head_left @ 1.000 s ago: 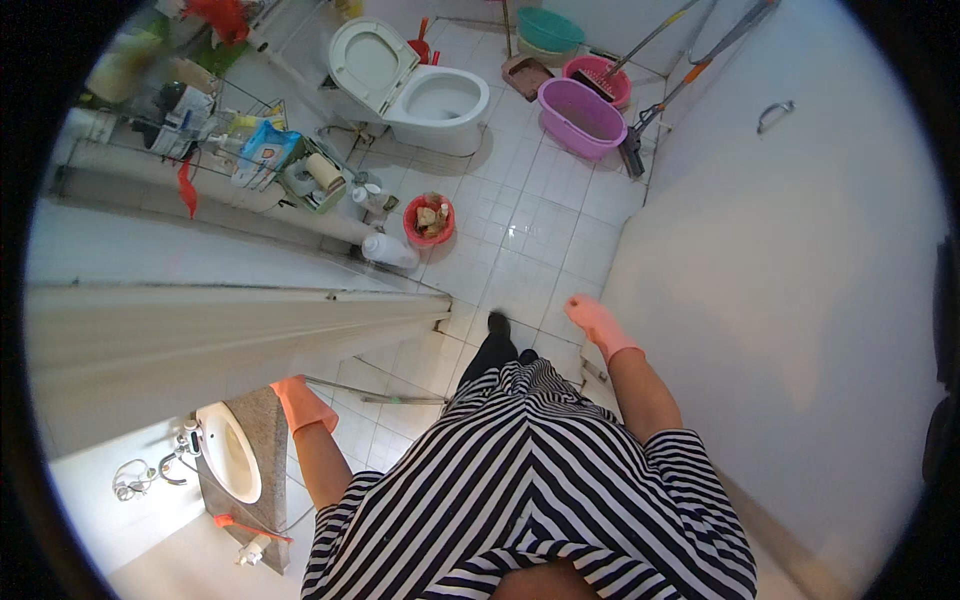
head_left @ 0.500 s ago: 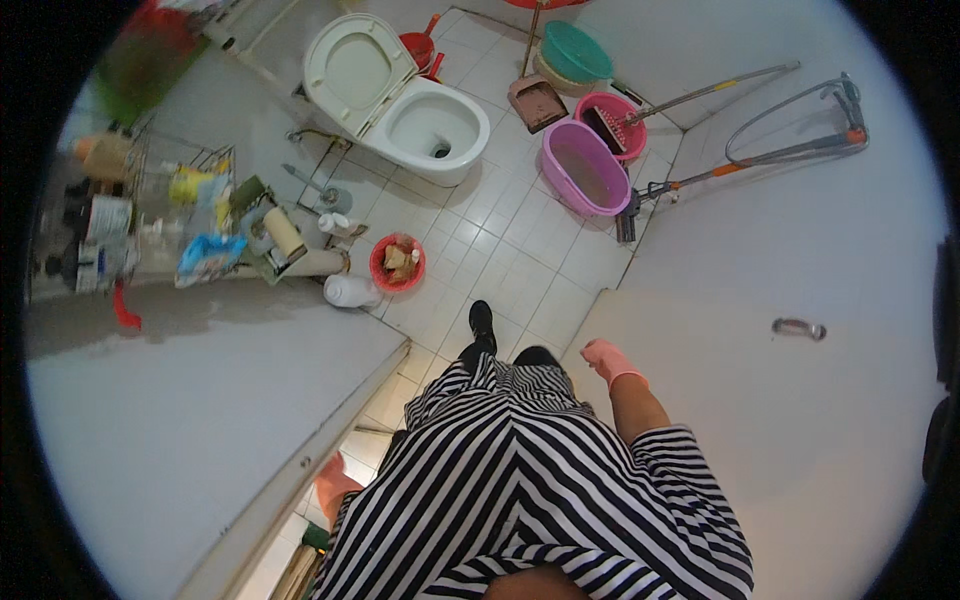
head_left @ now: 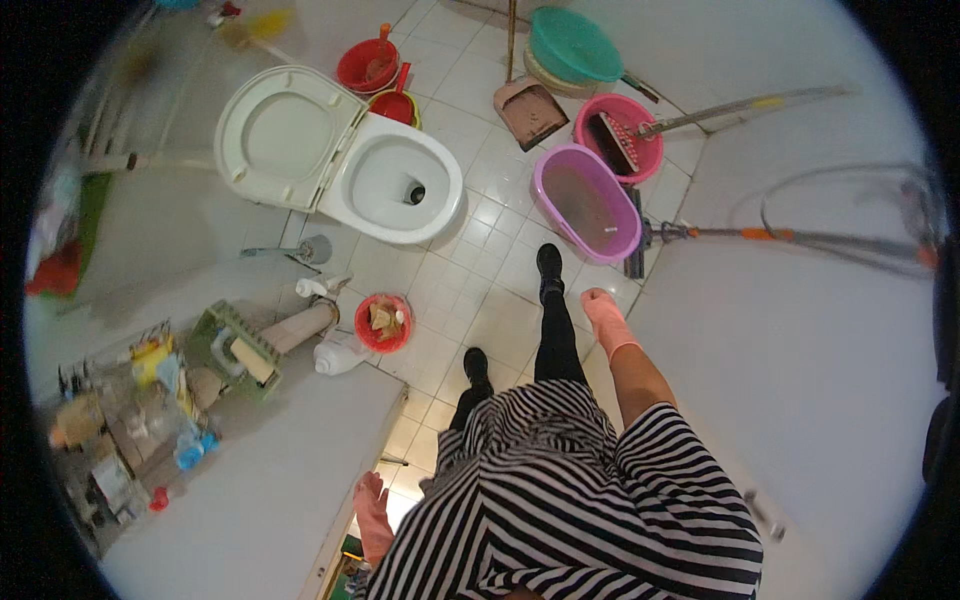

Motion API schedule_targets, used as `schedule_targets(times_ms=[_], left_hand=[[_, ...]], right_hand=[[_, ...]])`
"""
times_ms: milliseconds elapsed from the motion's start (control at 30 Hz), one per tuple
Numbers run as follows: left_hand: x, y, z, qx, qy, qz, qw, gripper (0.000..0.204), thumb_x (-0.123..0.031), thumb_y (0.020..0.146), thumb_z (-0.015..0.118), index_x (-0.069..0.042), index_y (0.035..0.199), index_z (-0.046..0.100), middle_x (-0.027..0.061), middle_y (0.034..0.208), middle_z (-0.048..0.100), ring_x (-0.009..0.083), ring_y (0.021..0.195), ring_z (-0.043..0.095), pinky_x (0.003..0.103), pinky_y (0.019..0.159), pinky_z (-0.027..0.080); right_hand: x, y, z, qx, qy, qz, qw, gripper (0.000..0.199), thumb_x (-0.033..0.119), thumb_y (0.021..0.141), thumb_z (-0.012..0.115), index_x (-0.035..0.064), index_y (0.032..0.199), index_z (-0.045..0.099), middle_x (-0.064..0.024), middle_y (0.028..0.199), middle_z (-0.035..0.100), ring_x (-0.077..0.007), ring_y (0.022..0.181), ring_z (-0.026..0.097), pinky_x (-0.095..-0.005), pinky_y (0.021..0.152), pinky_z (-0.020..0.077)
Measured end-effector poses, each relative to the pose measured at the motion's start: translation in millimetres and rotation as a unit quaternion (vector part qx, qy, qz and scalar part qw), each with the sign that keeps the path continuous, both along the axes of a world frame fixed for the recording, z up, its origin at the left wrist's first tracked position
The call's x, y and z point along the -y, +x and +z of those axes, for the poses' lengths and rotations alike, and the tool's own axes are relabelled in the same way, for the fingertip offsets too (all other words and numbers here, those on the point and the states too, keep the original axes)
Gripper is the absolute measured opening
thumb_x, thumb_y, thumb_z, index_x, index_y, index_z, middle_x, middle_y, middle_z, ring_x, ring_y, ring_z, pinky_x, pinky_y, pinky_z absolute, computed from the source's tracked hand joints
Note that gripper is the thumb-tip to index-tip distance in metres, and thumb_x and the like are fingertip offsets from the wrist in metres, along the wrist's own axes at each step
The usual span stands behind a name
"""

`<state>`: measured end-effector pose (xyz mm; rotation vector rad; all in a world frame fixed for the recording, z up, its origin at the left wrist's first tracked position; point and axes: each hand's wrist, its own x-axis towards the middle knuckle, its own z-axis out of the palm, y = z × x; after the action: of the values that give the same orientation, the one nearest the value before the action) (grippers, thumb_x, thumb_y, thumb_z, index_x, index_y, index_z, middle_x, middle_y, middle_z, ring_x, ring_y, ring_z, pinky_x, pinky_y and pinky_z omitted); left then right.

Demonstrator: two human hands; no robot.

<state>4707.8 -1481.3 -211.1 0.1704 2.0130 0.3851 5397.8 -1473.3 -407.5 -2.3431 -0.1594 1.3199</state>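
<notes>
Pink rubber gloves cover both of my hands. My right hand (head_left: 605, 318) hangs at my right side with its fingers curled in, and nothing shows in it. Nearest to it is an oval purple tub (head_left: 588, 205) holding murky water. Low at my left, by the door edge, my left hand (head_left: 373, 515) hangs with its fingers loosely apart and holds nothing. Ahead on the left stands a white toilet (head_left: 400, 180) with its lid (head_left: 288, 140) raised. A red waste bin (head_left: 383, 323) with crumpled paper sits on the tiled floor (head_left: 480, 290).
A mop (head_left: 790, 236) leans along the right wall behind the tub. Beyond it are a pink basin (head_left: 645, 150) with a brush, a dustpan (head_left: 530, 112) and teal basin (head_left: 575, 45). Red buckets (head_left: 368, 65) stand beside the toilet. White bottles (head_left: 340, 353) and a cluttered shelf (head_left: 140, 400) line the left.
I have stepped forward into the room, so the toilet, bin and purple tub appear closer. My right foot is now ahead of my left. Both hands remain at my sides.
</notes>
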Motion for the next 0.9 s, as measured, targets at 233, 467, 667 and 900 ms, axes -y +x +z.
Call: schedule_targets(times_ms=[233,467,667,900], left_hand=[[-63,233,-30,-0.056,0.068,-0.329,0.94,0.036,-0.024,0.102,0.061,0.0,0.129,0.059,0.0128,0.124,0.068,0.0252,0.117,0.063,0.037,0.099,0.049],[-120,492,-111,0.115,-0.157,-0.318,0.928,0.032,-0.016,0.108,0.046,0.001,0.132,0.06,0.0133,0.132,0.064,0.0225,0.118,0.061,0.037,0.105,0.047],[-117,533,-139,0.126,-0.227,-0.155,0.953,0.04,-0.024,0.109,0.048,0.004,0.137,0.052,0.016,0.137,0.06,0.0235,0.123,0.059,0.037,0.108,0.045],[-130,535,-175,0.072,-0.262,-0.144,0.951,0.038,-0.023,0.109,0.048,0.005,0.134,0.054,0.0157,0.13,0.066,0.0234,0.123,0.061,0.036,0.11,0.046]], right_hand=[[-99,150,-203,0.029,-0.061,0.021,0.998,0.049,0.03,0.092,0.065,0.0017,0.131,0.058,-0.0154,0.128,0.061,-0.0308,0.115,0.059,-0.0394,0.098,0.0458],[-156,244,-406,0.007,-0.068,0.051,0.996,0.083,0.012,0.078,0.084,0.0022,0.15,0.044,-0.0192,0.152,0.049,-0.0321,0.138,0.049,-0.0381,0.116,0.0386],[-222,220,-527,-0.001,0.001,-0.076,0.997,0.069,0.006,0.08,0.08,0.001,0.143,0.052,-0.0205,0.14,0.059,-0.033,0.131,0.056,-0.048,0.11,0.0433],[-216,226,-612,0.082,-0.141,0.295,0.942,0.043,0.026,0.086,0.07,0.0011,0.121,0.068,-0.0249,0.131,0.063,-0.0412,0.124,0.06,-0.0432,0.105,0.0486]])
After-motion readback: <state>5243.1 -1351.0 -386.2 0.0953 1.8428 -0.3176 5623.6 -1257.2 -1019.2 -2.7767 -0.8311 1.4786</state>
